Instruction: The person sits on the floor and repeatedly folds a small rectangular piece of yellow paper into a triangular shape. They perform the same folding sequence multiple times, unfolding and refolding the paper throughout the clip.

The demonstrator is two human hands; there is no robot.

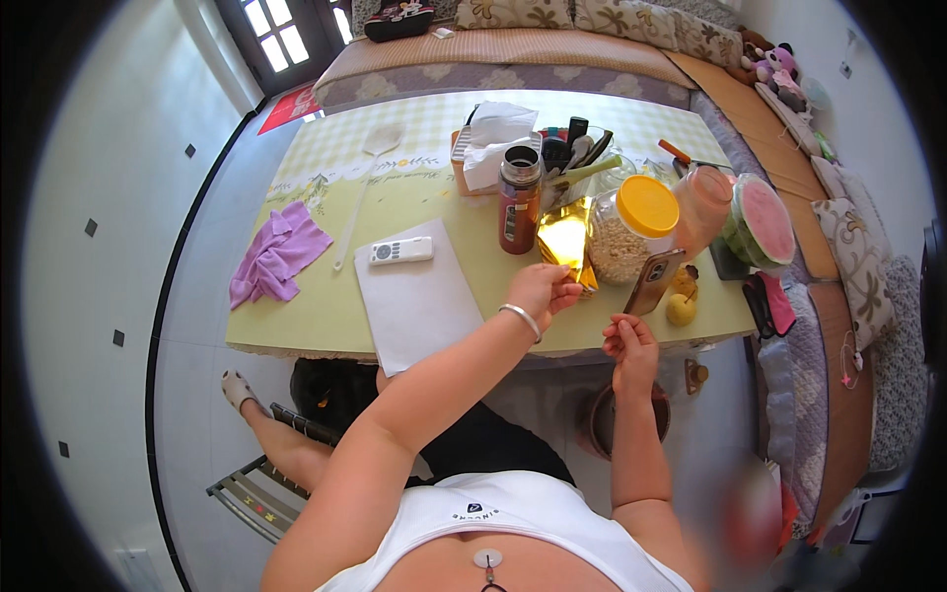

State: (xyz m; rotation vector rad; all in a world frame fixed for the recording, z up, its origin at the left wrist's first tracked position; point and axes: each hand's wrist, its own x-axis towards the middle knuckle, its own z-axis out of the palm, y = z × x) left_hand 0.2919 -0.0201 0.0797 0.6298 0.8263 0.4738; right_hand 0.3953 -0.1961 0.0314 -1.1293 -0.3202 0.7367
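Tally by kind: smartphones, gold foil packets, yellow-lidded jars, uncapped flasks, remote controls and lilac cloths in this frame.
Smartphone: 1
Gold foil packet: 1
Yellow-lidded jar: 1
Uncapped flask: 1
Remote control: 1
Lilac cloth: 1
Total: 6

A home's living room, shown by the sofa (503, 79), cushions (625, 24) and plush toys (779, 65)

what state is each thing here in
Gold packet: upright, creased, left hand at its lower end
Phone: tilted, right hand at its lower end
Flask: upright, open
Jar: lid on
Remote: lying buttons up
Paper: under the remote
Cloth: crumpled
Tissue: pulled partly out
Swatter: lying flat
Watermelon: cut
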